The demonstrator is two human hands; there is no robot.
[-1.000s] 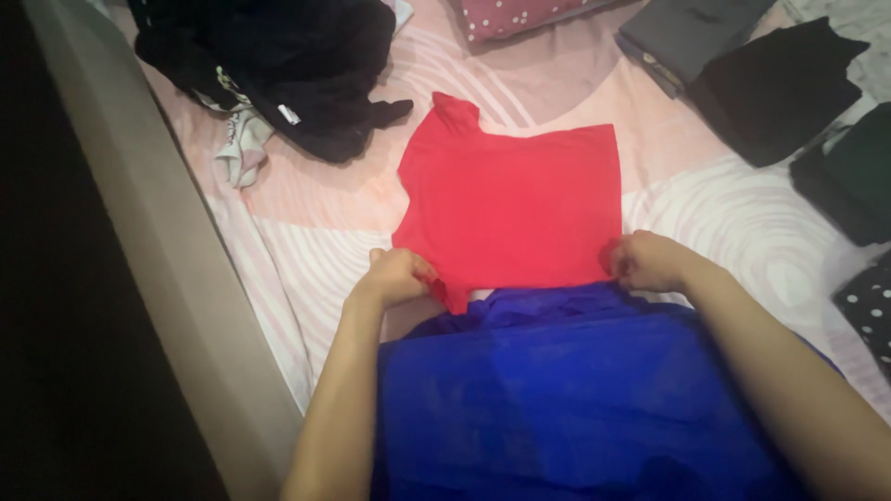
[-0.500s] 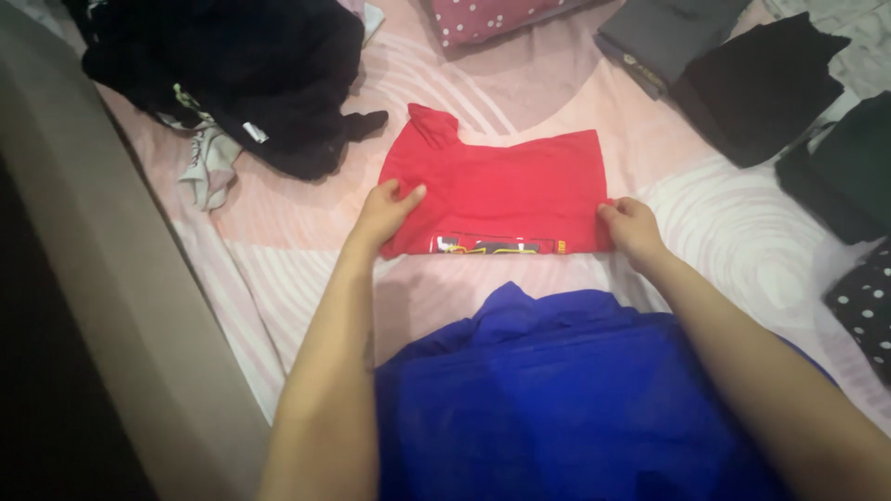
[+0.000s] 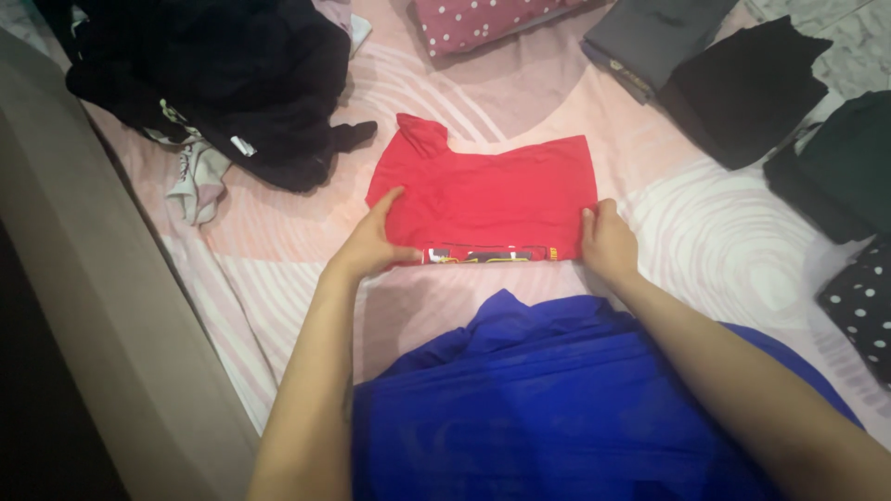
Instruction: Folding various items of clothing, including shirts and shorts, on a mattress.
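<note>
We have a red shirt [image 3: 492, 190] lying folded on the pink patterned bedsheet [image 3: 733, 250], near the middle of the bed. Our left hand [image 3: 371, 243] rests on its left side, fingers spread narrow and flat on the cloth, thumb along the near edge. Our right hand [image 3: 608, 239] pinches the shirt's near right corner, fingers curled close on the fabric. The near edge shows a strip of printed pattern where the fold turns over; the far left corner has a small flap sticking up.

Open sheet lies between the shirt and our blue garment [image 3: 557, 408], and more to the right of the right hand. To the far left a heap of black clothes [image 3: 232, 83] sits near the shirt's flap, apart from it, with a pale cloth [image 3: 200, 176] beside it. Beyond the shirt lies a pink dotted pillow [image 3: 483, 19]. On the far right, well apart, lie a grey folded piece [image 3: 650, 37], a black folded piece [image 3: 742, 93], a dark green pile [image 3: 845, 167] and a black dotted cloth [image 3: 863, 306]. The bed's beige edge [image 3: 111, 315] runs along our left.
</note>
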